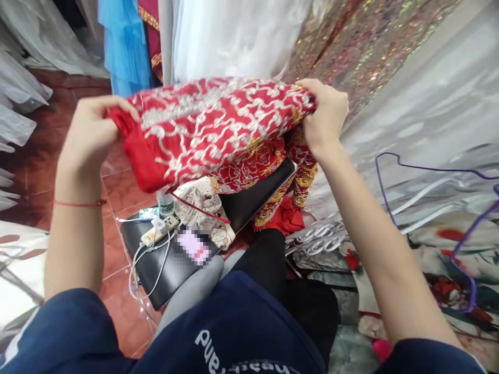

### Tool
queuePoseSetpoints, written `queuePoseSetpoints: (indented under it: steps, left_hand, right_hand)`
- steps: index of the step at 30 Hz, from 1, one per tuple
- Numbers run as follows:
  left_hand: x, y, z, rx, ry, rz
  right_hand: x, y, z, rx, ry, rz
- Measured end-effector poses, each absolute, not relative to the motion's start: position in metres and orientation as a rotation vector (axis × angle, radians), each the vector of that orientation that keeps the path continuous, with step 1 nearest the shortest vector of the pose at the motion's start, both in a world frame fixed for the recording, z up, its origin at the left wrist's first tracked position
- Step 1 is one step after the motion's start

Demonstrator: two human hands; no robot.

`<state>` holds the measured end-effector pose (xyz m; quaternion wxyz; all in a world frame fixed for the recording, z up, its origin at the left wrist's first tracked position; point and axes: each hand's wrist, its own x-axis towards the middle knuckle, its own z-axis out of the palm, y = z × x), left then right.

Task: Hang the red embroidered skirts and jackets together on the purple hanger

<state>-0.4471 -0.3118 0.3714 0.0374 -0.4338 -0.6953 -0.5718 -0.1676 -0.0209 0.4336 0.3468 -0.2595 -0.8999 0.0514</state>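
I hold a red garment with silver and gold embroidery stretched out in front of me. My left hand grips its left end, where a plain red lining shows. My right hand pinches its right end, fingers closed over the top edge. The rest of the garment hangs down behind onto a black bench. A thin red cord is tied round my left wrist.
On the bench lie a white power strip with cables, a small bottle, a patterned cloth bag and a phone. Plastic-wrapped garments hang at the right and left. A purple wire hanger lies right. The floor is red tile.
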Motion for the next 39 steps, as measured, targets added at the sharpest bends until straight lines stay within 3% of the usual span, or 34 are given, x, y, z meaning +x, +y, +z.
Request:
queuePoseSetpoints:
  steps: [4,6,8,13,20,31,39]
  left_hand:
    - [-0.452,-0.319,0.281,-1.416,-2.692,-1.387]
    - [-0.442,-0.302,0.253,-1.622,-2.724,-1.207]
    - [-0.424,-0.276,0.241,-1.658,-2.593,-1.279]
    - [-0.361,-0.213,0.244,-1.854,-2.182,-1.399]
    - [-0.328,-0.165,0.229,-1.778,-2.488,-1.305]
    - [-0.386,-0.202,0.245,-1.904,-2.384,-1.376]
    - [-0.399,-0.216,0.232,-1.246,-2.985,-1.07]
  right_hand:
    - [-0.185,-0.065,0.405,-0.705,-2.599,-0.15]
    - [-0.189,-0.074,0.39,-0.613,-2.723,-0.232]
    - [-0.19,-0.077,0.377,-0.534,-2.766,-0.314]
    - [-0.187,-0.075,0.349,-0.531,-2.711,-0.373]
    - [-0.187,-0.07,0.335,-0.576,-2.71,-0.377]
    - [-0.189,-0.076,0.34,-0.639,-2.717,-0.525]
    - [-0.21,-0.077,0.336,-0.535,-2.634,-0.265]
